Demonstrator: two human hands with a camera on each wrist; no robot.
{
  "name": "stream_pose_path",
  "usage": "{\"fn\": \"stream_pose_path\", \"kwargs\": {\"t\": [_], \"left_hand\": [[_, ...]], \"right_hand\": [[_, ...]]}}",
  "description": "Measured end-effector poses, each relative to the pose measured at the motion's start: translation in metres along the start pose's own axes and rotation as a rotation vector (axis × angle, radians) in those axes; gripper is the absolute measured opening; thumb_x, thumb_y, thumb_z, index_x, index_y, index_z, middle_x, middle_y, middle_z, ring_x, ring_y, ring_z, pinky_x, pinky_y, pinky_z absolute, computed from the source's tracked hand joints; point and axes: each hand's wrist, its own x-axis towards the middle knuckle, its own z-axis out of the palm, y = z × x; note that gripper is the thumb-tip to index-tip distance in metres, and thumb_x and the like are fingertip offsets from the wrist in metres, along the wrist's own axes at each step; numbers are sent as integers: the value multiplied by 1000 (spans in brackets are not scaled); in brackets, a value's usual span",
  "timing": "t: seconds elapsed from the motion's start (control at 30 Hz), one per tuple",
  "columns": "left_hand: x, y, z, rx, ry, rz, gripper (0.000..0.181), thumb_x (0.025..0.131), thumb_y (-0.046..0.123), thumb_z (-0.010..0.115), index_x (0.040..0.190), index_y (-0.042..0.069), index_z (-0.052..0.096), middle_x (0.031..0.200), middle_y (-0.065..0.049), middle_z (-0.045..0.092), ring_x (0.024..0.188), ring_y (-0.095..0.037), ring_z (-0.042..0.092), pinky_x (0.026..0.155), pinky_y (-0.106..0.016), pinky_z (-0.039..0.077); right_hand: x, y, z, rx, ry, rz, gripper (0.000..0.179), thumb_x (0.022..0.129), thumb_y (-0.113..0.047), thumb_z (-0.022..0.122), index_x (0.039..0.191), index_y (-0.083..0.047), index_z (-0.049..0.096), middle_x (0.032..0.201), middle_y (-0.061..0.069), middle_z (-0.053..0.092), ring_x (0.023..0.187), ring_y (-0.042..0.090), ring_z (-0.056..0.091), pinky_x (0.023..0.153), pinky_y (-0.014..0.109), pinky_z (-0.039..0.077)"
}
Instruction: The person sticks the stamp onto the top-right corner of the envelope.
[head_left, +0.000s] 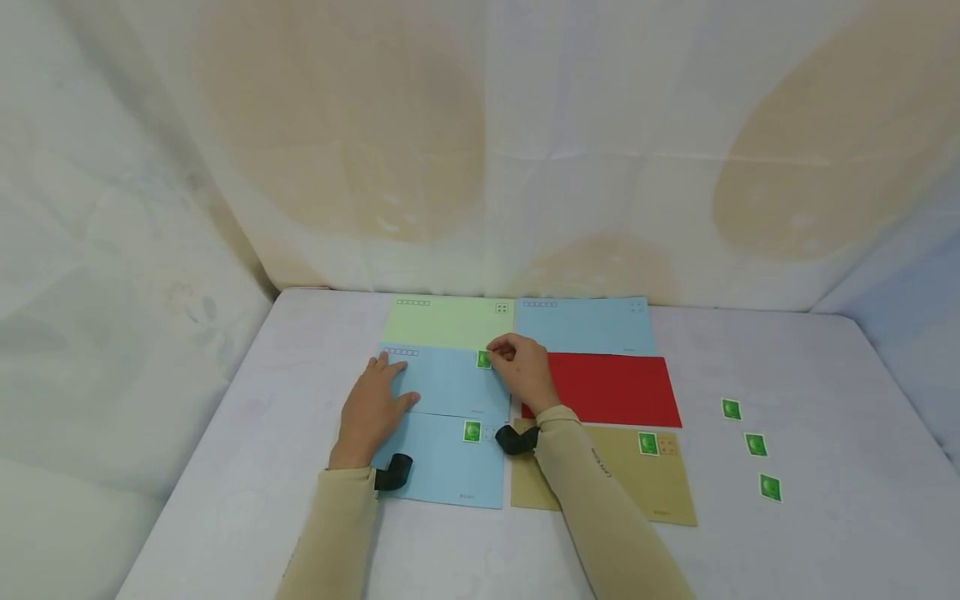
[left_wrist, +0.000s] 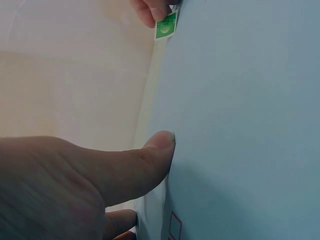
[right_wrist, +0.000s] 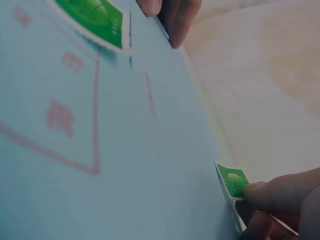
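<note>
In the head view, a blue envelope lies in the middle of the left column. My left hand rests on its left end with fingers and thumb spread. At its upper right corner, my right hand pinches a green stamp with a white border between thumb and fingers. The right wrist view shows the pinched stamp at the envelope's edge, tilted up; whether its underside touches the paper I cannot tell. Just below lies another blue envelope, bearing a green stamp left of its printed corner box.
A pale green envelope and a blue one form the back row. On the right lie a red envelope and a tan envelope with a stamp. Three loose stamps, one nearest the back, lie farther right.
</note>
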Motion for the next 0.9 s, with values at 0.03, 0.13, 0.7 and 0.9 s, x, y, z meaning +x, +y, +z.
{"fn": "stream_pose_path", "kwargs": {"t": [0.03, 0.13, 0.7, 0.9], "left_hand": [[0, 0, 0, -1, 0, -1, 60, 90, 20, 77, 141, -2, 55, 156, -27, 34, 148, -42, 25, 117, -56, 27], [1, -1, 2, -2, -1, -6, 60, 89, 20, 77, 141, -1, 55, 156, -27, 33, 148, -42, 25, 117, -56, 27], [0, -3, 2, 1, -3, -11, 61, 89, 20, 77, 142, -1, 55, 156, -27, 33, 149, -41, 24, 118, -56, 26], [0, -2, 3, -1, 0, -14, 61, 89, 20, 78, 142, -1, 55, 157, -26, 33, 149, -41, 24, 118, -56, 26]], "right_hand": [[0, 0, 0, -3, 0, 1, 11, 93, -11, 69, 101, -6, 75, 91, 7, 71, 83, 22, 62, 78, 35, 55], [-1, 0, 0, -9, 1, 8, 11, 94, -11, 69, 101, -6, 75, 90, 7, 70, 82, 22, 61, 76, 34, 55], [-2, -1, 4, -26, 3, 26, 9, 93, -10, 68, 99, -7, 75, 87, 5, 69, 79, 21, 59, 71, 30, 50], [-2, 0, 3, -34, 10, 26, 9, 94, -10, 68, 99, -7, 75, 87, 5, 68, 78, 21, 58, 70, 30, 50]]}}
